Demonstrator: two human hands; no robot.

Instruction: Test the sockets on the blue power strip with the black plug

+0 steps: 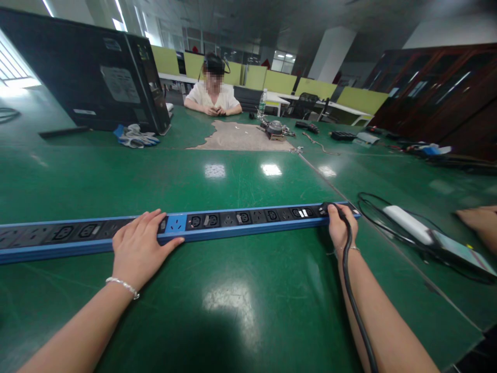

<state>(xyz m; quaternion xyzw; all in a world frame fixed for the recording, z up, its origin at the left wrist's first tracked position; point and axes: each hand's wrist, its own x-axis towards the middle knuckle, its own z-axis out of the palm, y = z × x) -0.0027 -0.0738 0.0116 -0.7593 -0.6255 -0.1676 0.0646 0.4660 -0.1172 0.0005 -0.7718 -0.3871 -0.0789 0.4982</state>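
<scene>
A long blue power strip (233, 224) with black socket modules lies across the green table, running past the left edge of the view. My left hand (142, 241) grips it left of the middle, fingers over the top and thumb along the near side. At the strip's right end, my right hand (341, 225) is closed on a black plug (325, 208), held at the last sockets. Whether its pins are in a socket is hidden. The plug's thick black cord (351, 290) runs back along my right forearm. Two white labels (303, 213) mark a socket nearby.
Right of the strip lie a white adapter-like bar (407, 224) and black cables; another hand (477, 223) shows at the right edge. A computer tower (116, 77) and gloves (135, 136) stand back left. Across the table sits a person (213, 96) near a bottle (263, 103).
</scene>
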